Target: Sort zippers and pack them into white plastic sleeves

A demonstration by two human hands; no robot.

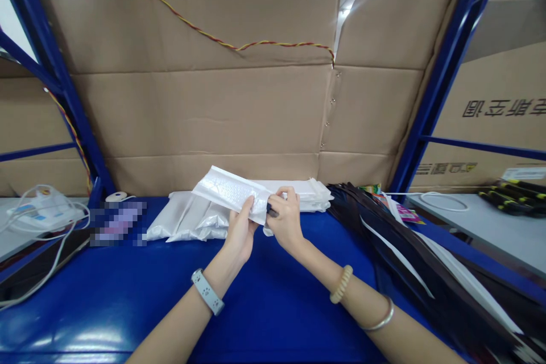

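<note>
A white bubble mailer (230,190) is held up at a slant above the blue table. My left hand (243,230) grips its lower right part, thumb on the front face. At the mailer's right end, my right hand (285,219) has its fingers curled in. A small dark thing (271,209) shows at those fingers, mostly hidden, and its kind is unclear. Behind my left hand lie several filled white mailers (187,219), side by side. A stack of flat white mailers (313,196) sits behind my right hand.
Long dark strips with white pieces (396,250) cover the right side of the blue table (290,307). A cardboard wall (213,114) closes off the back between blue posts. On the left are a white power strip with cables (45,210) and a blurred purple item (119,222).
</note>
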